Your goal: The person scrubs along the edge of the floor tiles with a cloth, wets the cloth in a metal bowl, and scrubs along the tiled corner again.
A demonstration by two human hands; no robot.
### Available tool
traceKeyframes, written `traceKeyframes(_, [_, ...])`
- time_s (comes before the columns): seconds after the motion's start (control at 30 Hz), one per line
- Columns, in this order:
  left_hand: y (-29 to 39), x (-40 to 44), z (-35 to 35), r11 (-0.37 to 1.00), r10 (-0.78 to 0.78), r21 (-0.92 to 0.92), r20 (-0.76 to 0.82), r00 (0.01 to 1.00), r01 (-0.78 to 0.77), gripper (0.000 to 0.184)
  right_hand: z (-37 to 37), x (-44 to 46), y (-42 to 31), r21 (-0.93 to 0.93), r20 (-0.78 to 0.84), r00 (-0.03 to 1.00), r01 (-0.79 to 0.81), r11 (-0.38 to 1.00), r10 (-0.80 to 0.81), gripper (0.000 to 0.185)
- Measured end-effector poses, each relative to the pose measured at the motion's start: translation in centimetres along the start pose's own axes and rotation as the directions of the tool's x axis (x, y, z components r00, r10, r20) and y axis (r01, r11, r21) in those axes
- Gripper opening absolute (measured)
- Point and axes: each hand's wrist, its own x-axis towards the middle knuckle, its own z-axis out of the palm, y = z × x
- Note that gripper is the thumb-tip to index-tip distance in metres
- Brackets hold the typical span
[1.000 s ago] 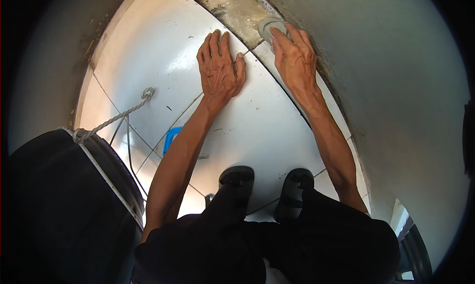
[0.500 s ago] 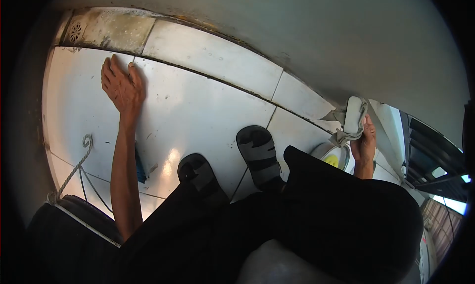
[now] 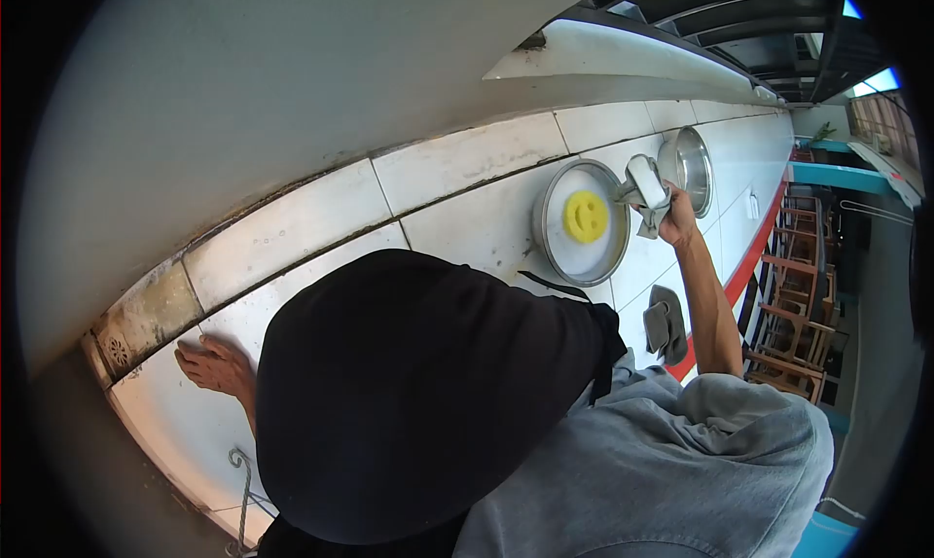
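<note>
The right hand grasped a grey cloth bundled around a pale block between two round metal basins; the smiling round yellow sponge lay in the nearer one. The left hand, unclenched, rested on white floor tile. Brown grime marked the corner tile by the drain, and dark dirt lined the joints; neighbouring tiles looked mostly white.

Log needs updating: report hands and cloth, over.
Left hand on floor tiles near drain. Right hand gripping grey cloth beside metal basin, yellow sponge inside. Black clothing hides floor between hands.
</note>
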Motion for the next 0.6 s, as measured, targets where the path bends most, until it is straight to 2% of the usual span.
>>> traceKeyframes(0.07, [-1.1,-0.3,0.7,0.998,0.053,0.048,-0.016,0.998,-0.052,0.059,-1.0,-0.6,1.1,-0.011,0.106,0.992,-0.062,0.998,0.063,0.042])
traceKeyframes(0.17, [-0.7,-0.2,1.1,0.998,0.05,0.027,-0.032,0.998,-0.049,0.059,-0.7,-2.0,2.8,0.024,0.068,0.991,-0.12,0.992,0.118,0.045])
traceKeyframes(0.2, [-0.5,-0.2,1.1,0.999,0.045,0.018,-0.033,0.998,-0.045,0.059,-2.2,-1.4,3.3,0.057,0.17,0.968,-0.197,0.979,0.185,0.049])
traceKeyframes(0.23, [-0.6,-0.1,1.1,0.999,0.047,0.009,-0.029,0.998,-0.046,0.059,-2.1,-1.6,4.0,0.06,0.168,0.967,-0.205,0.977,0.192,0.049])
traceKeyframes(0.3, [-0.6,-0.1,1.0,0.999,0.042,-0.007,-0.035,0.998,-0.043,0.059,-1.4,-1.9,5.5,-0.052,-0.032,0.988,-0.153,0.987,0.151,0.052])
traceKeyframes(0.37, [-0.5,0.0,0.9,0.999,0.041,-0.015,-0.044,0.998,-0.041,0.059,-1.2,-2.3,5.9,-0.089,0.025,0.981,-0.191,0.978,0.194,0.053])
traceKeyframes(0.43, [-0.6,0.0,0.9,0.999,0.041,-0.019,-0.045,0.998,-0.042,0.059,-0.7,-2.7,6.2,-0.211,0.042,0.949,-0.298,0.931,0.313,0.054])
traceKeyframes(0.5, [-0.6,-0.2,0.9,0.999,0.043,-0.022,-0.042,0.998,-0.044,0.059,0.7,-3.3,7.2,-0.233,0.03,0.94,-0.325,0.916,0.341,0.057])
traceKeyframes(0.6, [-0.7,-0.3,1.0,0.998,0.047,-0.038,-0.041,0.998,-0.049,0.058,2.7,-3.2,9.0,-0.32,0.04,0.944,-0.298,0.899,0.328,0.05])
